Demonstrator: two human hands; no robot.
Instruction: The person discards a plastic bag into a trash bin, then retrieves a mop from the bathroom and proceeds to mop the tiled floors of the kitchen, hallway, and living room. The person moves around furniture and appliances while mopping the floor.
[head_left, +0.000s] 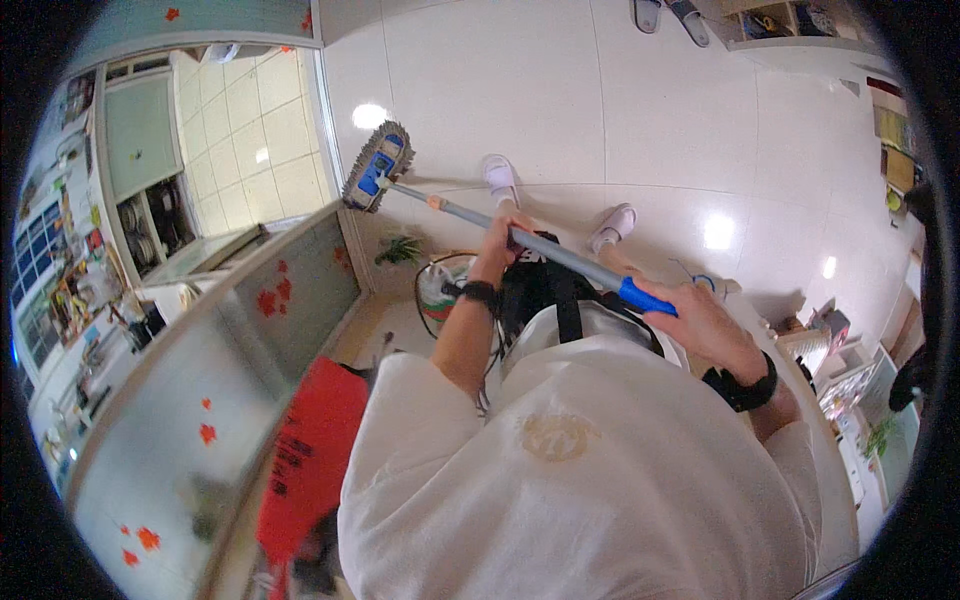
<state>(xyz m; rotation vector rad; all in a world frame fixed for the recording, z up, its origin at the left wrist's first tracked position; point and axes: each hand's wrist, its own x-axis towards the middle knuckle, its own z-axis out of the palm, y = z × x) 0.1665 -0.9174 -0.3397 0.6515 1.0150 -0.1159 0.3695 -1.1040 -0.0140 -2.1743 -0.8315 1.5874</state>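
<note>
A mop with a grey pole (559, 259) runs slantwise across the front of my body. My left hand (511, 231) is closed around the middle of the pole. My right hand (697, 319) grips the blue handle end, with the fingers wrapped over it. The mop's head (378, 166), a grey fringed pad with a blue centre plate, lies on the pale tiled floor (487, 90) at the left, beside the frame of a doorway. Both of my wrists bear black bands.
A glass partition (247, 337) with red leaf shapes stands at the left, beside a doorway to a kitchen. Close by are a green plant (400, 250), a red cloth (319, 450) and a container (437, 296). Slippers (686, 21) lie near a shelf (799, 45) at the far right.
</note>
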